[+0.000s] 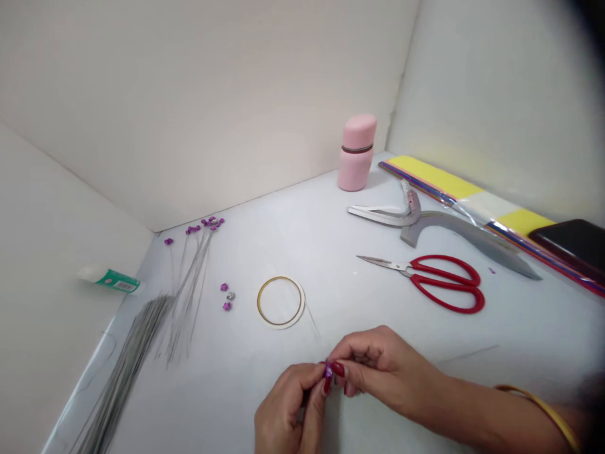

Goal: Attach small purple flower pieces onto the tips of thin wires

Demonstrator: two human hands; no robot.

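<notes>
At the front of the table, my left hand [295, 403] and my right hand [378, 372] meet fingertip to fingertip. Both pinch a small shiny purple foil piece [328, 370], mostly covered by thumbs and fingers, so its exact shape is hidden. Just beyond them lies a flat roll of narrow white tape [301, 302], its loose end trailing toward my fingers. To the left are two small purple star-like pieces [224, 287] and a silver one [230, 295]. A thin wire [467, 354] shows beside my right forearm.
Red-handled scissors [447, 277] and grey shears [416, 221] lie on the right. Behind them stand a pink flask [357, 154], coloured sheets [435, 180] and a dark case [571, 243]. Purple-tipped wires [201, 258], a wire bundle [130, 366] and a green-white tube [113, 279] occupy the left.
</notes>
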